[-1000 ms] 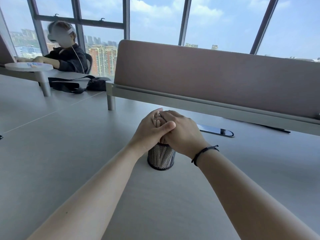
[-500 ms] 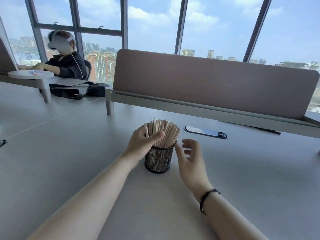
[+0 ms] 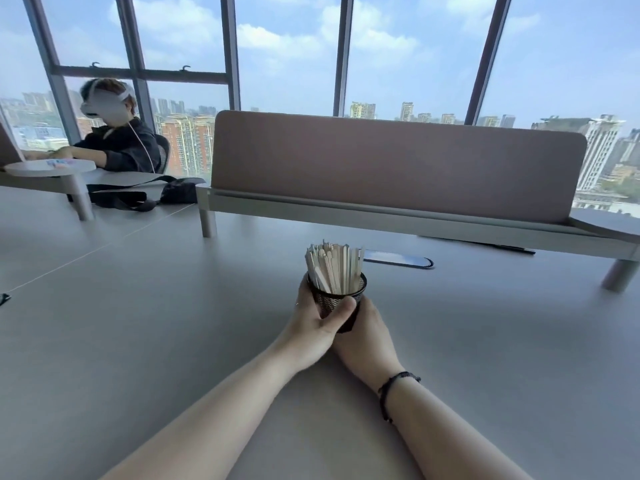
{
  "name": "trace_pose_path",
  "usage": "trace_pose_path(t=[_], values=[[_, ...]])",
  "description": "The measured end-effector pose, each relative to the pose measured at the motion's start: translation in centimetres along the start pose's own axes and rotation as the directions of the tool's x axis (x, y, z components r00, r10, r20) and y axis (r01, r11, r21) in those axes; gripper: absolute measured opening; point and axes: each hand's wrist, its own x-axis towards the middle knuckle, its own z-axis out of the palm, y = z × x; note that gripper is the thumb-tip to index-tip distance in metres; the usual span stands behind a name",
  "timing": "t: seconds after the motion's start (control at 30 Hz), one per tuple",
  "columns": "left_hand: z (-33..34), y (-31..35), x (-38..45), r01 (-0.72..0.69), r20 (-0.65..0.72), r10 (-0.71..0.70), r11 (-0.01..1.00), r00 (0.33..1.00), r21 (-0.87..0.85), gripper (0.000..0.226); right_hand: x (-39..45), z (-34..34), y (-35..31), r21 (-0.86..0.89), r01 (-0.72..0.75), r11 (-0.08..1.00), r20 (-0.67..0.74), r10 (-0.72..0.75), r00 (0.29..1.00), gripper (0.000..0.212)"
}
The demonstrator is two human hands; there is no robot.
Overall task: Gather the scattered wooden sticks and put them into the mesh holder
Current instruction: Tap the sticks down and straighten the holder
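Observation:
A black mesh holder [image 3: 329,301] stands on the grey table at centre, packed with a bundle of pale wooden sticks [image 3: 334,268] that stand upright above its rim. My left hand [image 3: 311,323] wraps around the holder's left side, thumb across its front. My right hand [image 3: 369,332] cups the holder from the right and below, partly hidden behind my left hand. Both hands grip the holder together. I see no loose sticks on the table.
A dark phone [image 3: 398,261] lies flat just behind the holder. A brown desk divider [image 3: 398,164] on a raised shelf spans the back. A person with a headset [image 3: 114,140] sits at far left, with a black bag [image 3: 145,195] nearby.
Both hands left the stick tops, first parting to show the bundle, then dropping to clasp the holder's body. The holder sits slightly nearer me.

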Motion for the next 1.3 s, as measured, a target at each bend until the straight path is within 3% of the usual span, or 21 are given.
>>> trace_pose_path(t=[0.07,0.23,0.33,0.43,0.6,0.67,0.8,1.07,1.3], values=[[1.0,0.0,-0.8,0.04,0.042,-0.042,0.998,0.998,0.048,0.095,0.5,-0.9,0.8,-0.019,-0.018,1.0,-0.007,0.018,1.0,0.042],[1.2,-0.4,-1.7,0.027,0.039,-0.034,0.986,0.999,0.164,0.081,0.5,-2.8,1.7,0.192,-0.014,0.981,-0.099,0.034,0.994,0.082],[-0.2,-0.3,-1.3,0.042,-0.021,-0.039,0.988,0.999,0.151,0.068,0.8,-4.3,3.0,0.432,-0.082,0.898,0.107,0.039,0.994,0.089],[-0.9,-0.5,-1.0,0.064,0.001,-0.065,0.983,0.998,0.171,0.061,0.7,-5.5,4.0,0.508,-0.09,0.857,0.215,-0.025,0.976,0.081],[0.3,-0.8,-1.1,0.04,0.082,-0.051,0.991,0.995,0.127,0.085,0.0,-4.9,4.2,0.385,0.003,0.923,0.103,-0.046,0.994,0.061],[0.9,-1.0,-0.9,0.042,0.061,-0.048,0.993,0.997,0.109,0.085,0.0,-4.8,4.3,0.357,0.028,0.934,0.042,-0.046,0.998,0.058],[2.0,-1.7,0.0,0.044,-0.012,-0.043,0.99,0.999,0.135,0.085,0.6,-5.1,4.3,0.487,0.013,0.873,-0.009,-0.01,1.0,0.069],[4.5,-2.6,5.4,0.049,-0.122,-0.021,0.971,0.992,0.232,0.068,5.9,-4.7,5.5,0.414,-0.032,0.91,-0.074,0.068,0.995,0.065],[6.1,-3.8,12.1,0.059,-0.153,-0.02,0.963,0.988,0.262,0.069,12.4,-4.7,7.2,0.398,-0.007,0.918,-0.07,0.039,0.997,0.037]])
